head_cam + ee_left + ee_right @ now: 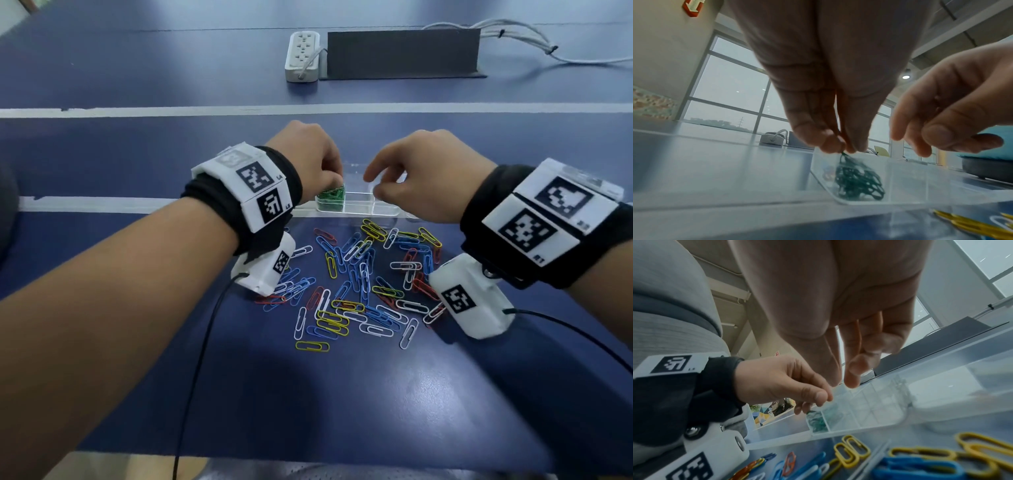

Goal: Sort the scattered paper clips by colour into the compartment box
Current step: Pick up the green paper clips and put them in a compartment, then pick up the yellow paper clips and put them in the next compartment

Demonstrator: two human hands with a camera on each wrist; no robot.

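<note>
**Green clips going into the box's left end cell**

Head view. Both hands work over the clear box [356, 205], which sits across the white line on the table [102, 85], just beyond the loose clips [359, 284]. Left hand [305, 161] has fingers bunched down over the left end cell, where the green clips [330, 198] are piled. Right hand [421, 174] hovers over the middle cells, fingers loosely bent, nothing visible in them. The loose pile shows blue, white, yellow and red; I spot no green in it, so green looks finished or nearly so. Strip [303, 56] and a dark stand [402, 51] sit near the far edge, well apart.

Left wrist view. Fingertips [832, 144] pinch the top of a green clip, with a blurred green tangle hanging from it into the cell. Held from above, probably so the bunch drops straight in.

Right wrist view. Right fingers [853, 369] are apart and slack, empty, above the box's empty cells. Placed there, I judge, to steady the box or wait its turn. Yellow clips [851, 451] lie just outside the near wall.
</note>
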